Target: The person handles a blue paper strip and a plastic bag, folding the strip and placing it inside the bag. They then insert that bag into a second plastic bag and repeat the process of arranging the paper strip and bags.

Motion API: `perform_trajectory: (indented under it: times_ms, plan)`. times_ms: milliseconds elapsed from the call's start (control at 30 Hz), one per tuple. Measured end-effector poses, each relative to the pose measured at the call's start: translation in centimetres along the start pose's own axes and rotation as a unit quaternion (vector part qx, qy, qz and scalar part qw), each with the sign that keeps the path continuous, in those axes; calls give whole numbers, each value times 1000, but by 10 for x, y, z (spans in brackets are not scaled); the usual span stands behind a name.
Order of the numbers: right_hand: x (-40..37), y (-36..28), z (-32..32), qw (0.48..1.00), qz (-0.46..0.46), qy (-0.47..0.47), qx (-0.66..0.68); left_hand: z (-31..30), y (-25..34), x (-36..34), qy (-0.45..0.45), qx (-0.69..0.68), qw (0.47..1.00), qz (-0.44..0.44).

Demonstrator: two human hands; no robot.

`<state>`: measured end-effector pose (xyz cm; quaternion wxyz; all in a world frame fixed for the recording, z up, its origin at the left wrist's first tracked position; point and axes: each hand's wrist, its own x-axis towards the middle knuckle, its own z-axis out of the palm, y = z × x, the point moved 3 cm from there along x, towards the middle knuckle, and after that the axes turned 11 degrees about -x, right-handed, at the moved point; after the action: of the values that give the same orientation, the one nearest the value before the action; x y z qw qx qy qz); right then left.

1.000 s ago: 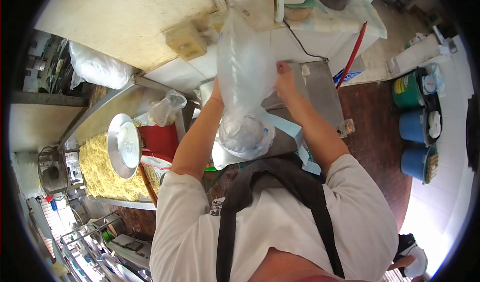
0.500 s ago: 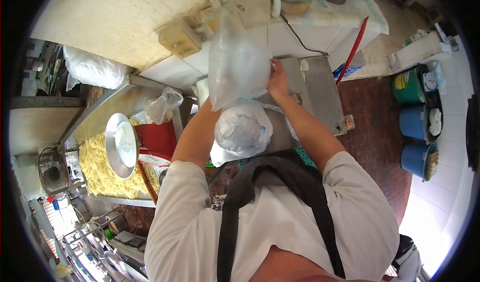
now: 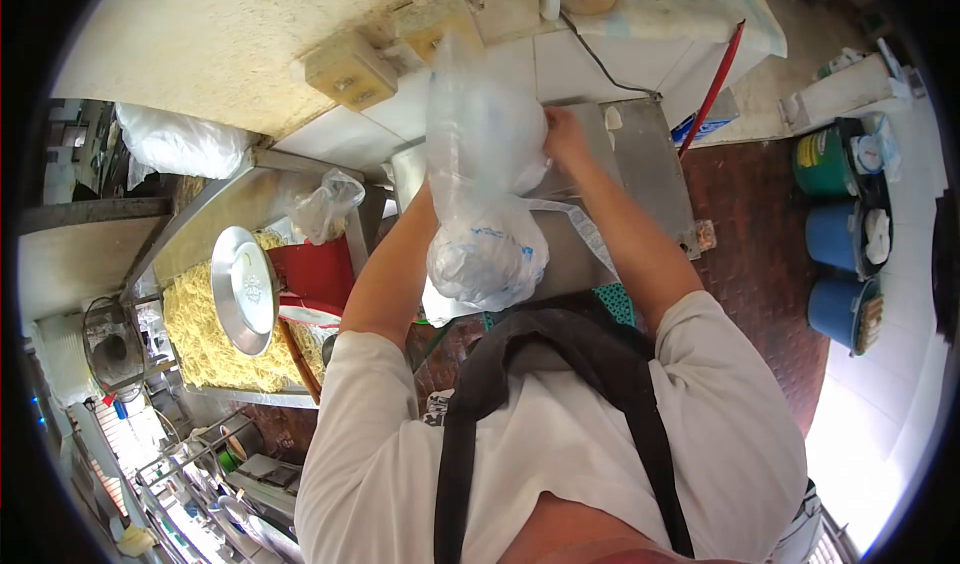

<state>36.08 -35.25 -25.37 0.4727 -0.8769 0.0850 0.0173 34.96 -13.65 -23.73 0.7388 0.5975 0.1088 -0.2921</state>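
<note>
A clear plastic bag (image 3: pixel 490 134) stands puffed up in front of me, its upper part blurred. My right hand (image 3: pixel 565 138) is at the bag's right edge, fingers curled closed on the plastic. Behind the bag's left side my left hand is hidden; only the left forearm (image 3: pixel 395 264) shows, running up to it. Just below, close to my chest, sits a rounded white plastic bundle (image 3: pixel 487 259) with blue print. A strip of thin plastic (image 3: pixel 590 226) trails from it toward my right forearm. Both lie over a metal work surface (image 3: pixel 560 254).
To my left stand a red scale (image 3: pixel 315 274) with a round metal pan (image 3: pixel 244 291) and a tray of yellow noodles (image 3: pixel 190 314). A red pole (image 3: pixel 716 89) leans at the right. Blue bins (image 3: pixel 832 234) line the right wall beside the brick floor (image 3: pixel 740 224).
The clear bag has shifted slightly right and stretched downward over the bundle's top. My right hand stays at its edge, slightly right of before. The plastic strip on the right now shows more.
</note>
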Motion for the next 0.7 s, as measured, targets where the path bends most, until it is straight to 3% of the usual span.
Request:
perform_trajectory:
  times_ms: [133,233,333,433,533,633,700]
  plan:
    - [-33,7,13,972,134,-112,158,-1,-4,-1,5,6,1000,-3]
    - [-49,4,12,964,159,-159,140,-2,-4,1,6,13,1000,-7]
    - [-52,-2,7,983,101,-150,-20,-4,-3,3,8,21,1000,-6]
    - [-54,-8,2,977,126,-168,-18,-5,-1,7,11,29,1000,-6]
    - [-48,6,6,986,47,-160,-12,-5,1,8,9,38,999,-5]
    - [-33,33,20,994,-113,14,8,-6,-4,1,14,39,999,-3]
    - [-41,22,8,995,-40,-15,93,-5,-11,-2,20,39,999,-3]
